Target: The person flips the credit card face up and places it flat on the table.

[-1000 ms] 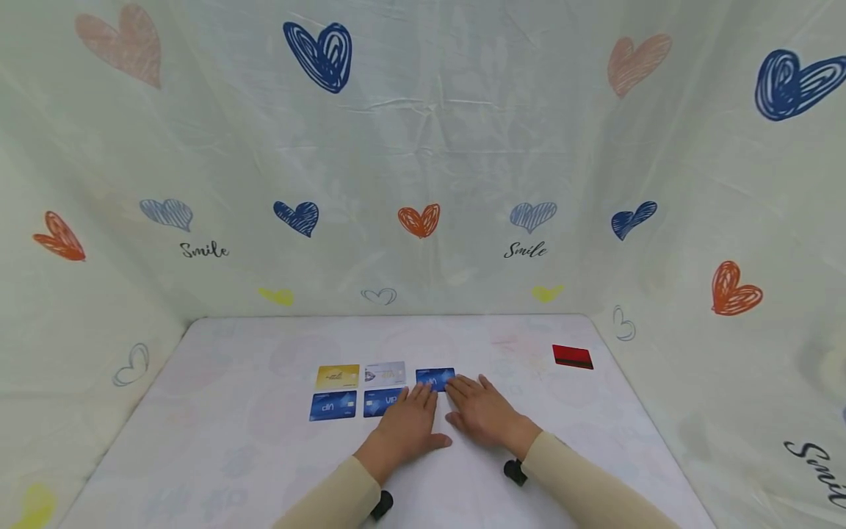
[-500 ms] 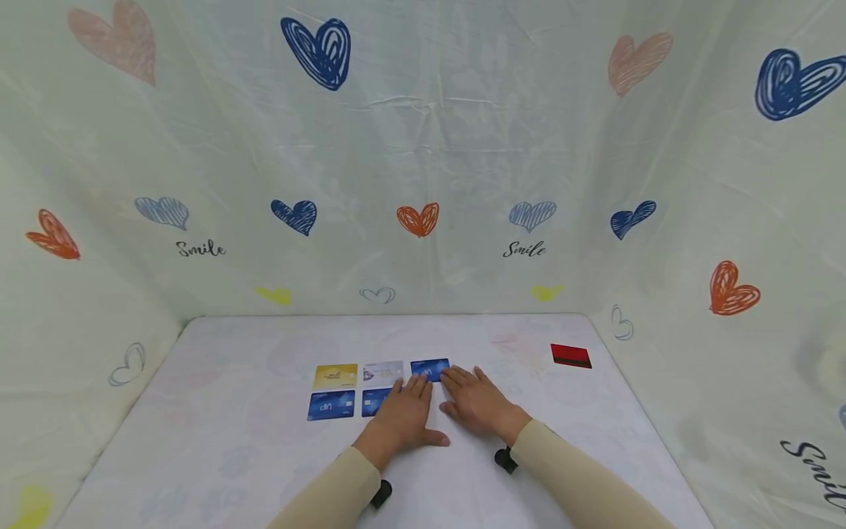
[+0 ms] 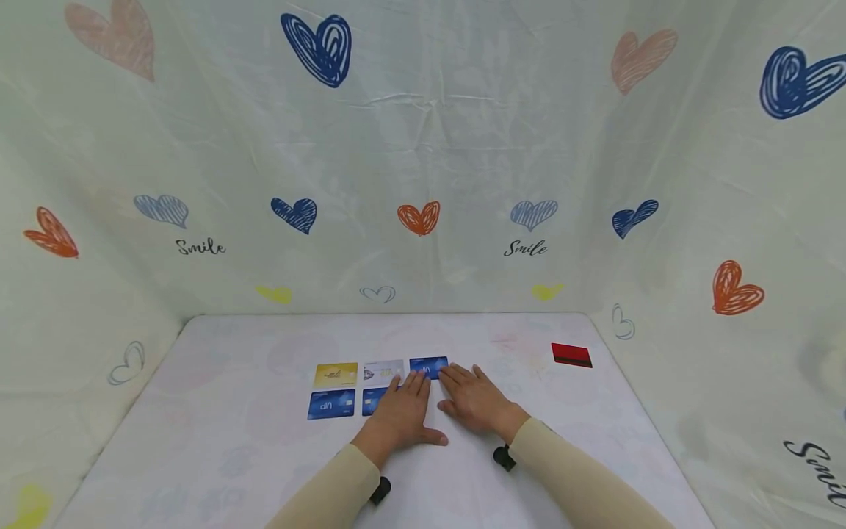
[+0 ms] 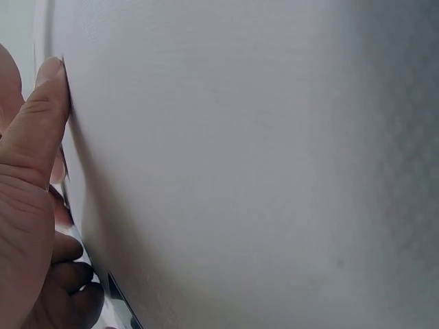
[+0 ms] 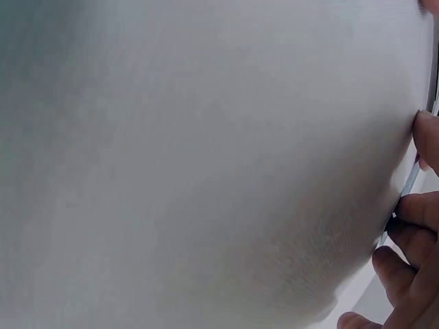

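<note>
A blue card (image 3: 426, 364) lies flat at the right end of the back row, with the fingertips of both hands on its near edge. My left hand (image 3: 399, 415) is spread palm down, thumb pointing right, partly covering a second blue card (image 3: 371, 401). At the right corner, the fingers of my right hand (image 3: 477, 400) stretch forward over the card. A silver card (image 3: 382, 372) sits just left of it, then a gold card (image 3: 335, 375). In front of the gold one is a blue VIP card (image 3: 331, 404). The left wrist view shows the thumb (image 4: 41, 120) along the white surface.
A red card (image 3: 571, 355) with a dark stripe lies alone near the right back of the white table (image 3: 198, 455). Behind and beside the table hangs a pale curtain (image 3: 476, 162) printed with hearts. A small black device (image 3: 504, 458) shows at the right wrist.
Both hands have slid the blue card slightly back and left, closer to the silver card and in line with the back row. Over the last half second they have hardly moved.
</note>
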Tool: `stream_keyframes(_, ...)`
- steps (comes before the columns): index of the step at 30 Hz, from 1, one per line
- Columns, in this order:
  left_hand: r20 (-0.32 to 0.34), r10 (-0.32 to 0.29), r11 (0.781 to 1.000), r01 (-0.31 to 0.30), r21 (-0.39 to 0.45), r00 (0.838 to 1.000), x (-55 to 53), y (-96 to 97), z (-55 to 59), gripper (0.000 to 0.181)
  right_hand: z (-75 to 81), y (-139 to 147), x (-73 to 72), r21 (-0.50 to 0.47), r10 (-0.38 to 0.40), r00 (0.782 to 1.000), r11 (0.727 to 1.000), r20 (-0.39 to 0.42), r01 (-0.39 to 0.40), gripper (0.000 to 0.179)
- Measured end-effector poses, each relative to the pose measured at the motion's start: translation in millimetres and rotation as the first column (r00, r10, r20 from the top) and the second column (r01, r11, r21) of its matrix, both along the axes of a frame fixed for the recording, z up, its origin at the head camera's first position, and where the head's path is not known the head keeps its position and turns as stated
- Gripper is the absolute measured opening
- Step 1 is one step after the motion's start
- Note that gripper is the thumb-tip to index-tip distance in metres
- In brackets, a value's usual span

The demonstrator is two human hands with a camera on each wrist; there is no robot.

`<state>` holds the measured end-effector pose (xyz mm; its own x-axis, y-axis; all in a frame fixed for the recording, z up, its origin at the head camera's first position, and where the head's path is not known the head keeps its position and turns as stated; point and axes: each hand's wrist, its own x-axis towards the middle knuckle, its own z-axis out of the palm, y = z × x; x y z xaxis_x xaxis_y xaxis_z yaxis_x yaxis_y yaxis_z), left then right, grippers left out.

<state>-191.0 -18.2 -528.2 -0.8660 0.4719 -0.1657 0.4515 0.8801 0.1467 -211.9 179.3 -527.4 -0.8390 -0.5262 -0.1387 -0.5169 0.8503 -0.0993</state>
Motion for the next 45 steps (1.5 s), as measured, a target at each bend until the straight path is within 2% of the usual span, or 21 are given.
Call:
stream_keyframes(11,-0.017,0.01,0.999,-0.01,-0.03,1.0,-2.0,-1.2,0.4,0.12,0.9,6,0.1,0.003,-0.019,1.0,1.0,-0.012,0.019,0.069)
stream_keyframes(22,-0.011,0.029,0.999,-0.03,-0.024,1.0,-0.7,1.1,4.3,0.12,2.7,58,-8.8,-0.033,-0.186,0.982,0.982,-0.032,0.185,0.076)
stream_keyframes(30,-0.007,0.038,0.999,-0.038,-0.037,0.999,-1.4,1.0,5.4,0.12,-0.3,112,-16.8,-0.049,-0.291,0.953,0.956,-0.08,0.288,0.08)
stream_keyframes(38,-0.011,0.04,0.999,-0.04,-0.032,0.999,2.1,1.8,5.5,0.12,0.4,160,-17.1,-0.075,-0.425,0.903,0.904,-0.068,0.42,0.088)
stream_keyframes(45,-0.019,0.041,0.999,-0.041,-0.035,0.999,2.8,1.3,6.2,0.12,-2.3,191,-16.2,-0.124,-0.488,0.871,0.869,-0.06,0.479,0.09)
